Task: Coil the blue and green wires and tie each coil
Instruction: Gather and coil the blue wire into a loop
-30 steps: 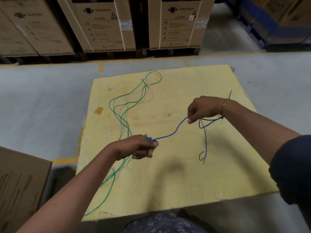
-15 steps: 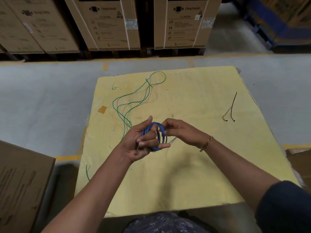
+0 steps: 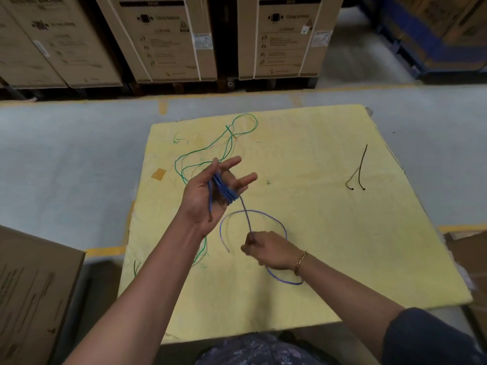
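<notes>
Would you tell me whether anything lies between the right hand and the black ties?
Nothing foreign does. The right hand pinches the blue wire, whose slack loop curves just beside it; beyond that, only bare board lies before the ties.

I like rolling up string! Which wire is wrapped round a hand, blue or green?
The blue wire, looped round the left hand's fingers, its loose length pinched by the right hand. The green wire lies loose on the yellow board.

Single head-worn wide-angle view, pitched forward and down, close over yellow board in foreground; cartons stacked beyond.
</notes>
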{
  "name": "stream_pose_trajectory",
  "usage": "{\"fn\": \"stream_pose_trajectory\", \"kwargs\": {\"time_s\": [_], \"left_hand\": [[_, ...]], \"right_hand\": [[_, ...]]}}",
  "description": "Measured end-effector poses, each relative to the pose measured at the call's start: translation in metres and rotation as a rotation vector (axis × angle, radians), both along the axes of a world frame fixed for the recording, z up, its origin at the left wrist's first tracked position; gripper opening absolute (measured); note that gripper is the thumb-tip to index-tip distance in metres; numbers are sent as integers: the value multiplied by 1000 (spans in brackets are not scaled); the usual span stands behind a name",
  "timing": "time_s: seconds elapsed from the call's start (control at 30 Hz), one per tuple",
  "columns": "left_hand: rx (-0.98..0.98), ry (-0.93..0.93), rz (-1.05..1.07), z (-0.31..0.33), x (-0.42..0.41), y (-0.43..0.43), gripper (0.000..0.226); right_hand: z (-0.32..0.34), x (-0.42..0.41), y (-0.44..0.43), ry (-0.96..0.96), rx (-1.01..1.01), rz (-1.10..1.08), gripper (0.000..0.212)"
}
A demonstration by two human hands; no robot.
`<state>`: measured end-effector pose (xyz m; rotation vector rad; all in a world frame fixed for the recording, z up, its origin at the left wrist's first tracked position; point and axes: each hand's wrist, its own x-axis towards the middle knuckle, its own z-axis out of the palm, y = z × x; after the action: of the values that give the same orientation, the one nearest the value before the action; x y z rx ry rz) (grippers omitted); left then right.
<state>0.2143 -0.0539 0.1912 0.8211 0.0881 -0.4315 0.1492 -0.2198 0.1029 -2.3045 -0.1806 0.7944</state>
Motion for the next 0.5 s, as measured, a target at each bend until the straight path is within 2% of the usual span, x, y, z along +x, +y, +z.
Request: {"fn": "stream_pose_trajectory", "kwargs": {"time_s": [0.07, 0.1, 0.17, 0.27, 0.37, 0.5], "left_hand": [[226, -102, -34, -5, 0, -6, 43], [411, -170, -77, -9, -1, -8, 40], [809, -342, -217, -19, -4, -9, 40], [1164, -475, -464, -34, -10, 0, 43], [1358, -459, -573, -42, -16, 11, 45], [1354, -394, -610, -42, -16, 24, 47]], "right_hand": [[8, -5, 5, 74, -57, 155, 24], [16, -5, 7, 119, -32, 186, 25], [31, -2, 7, 154, -5, 214, 24], [53, 10, -1, 180, -12, 242, 19], [70, 24, -17, 233, 4, 229, 13], [90, 43, -45, 292, 22, 246, 10]]}}
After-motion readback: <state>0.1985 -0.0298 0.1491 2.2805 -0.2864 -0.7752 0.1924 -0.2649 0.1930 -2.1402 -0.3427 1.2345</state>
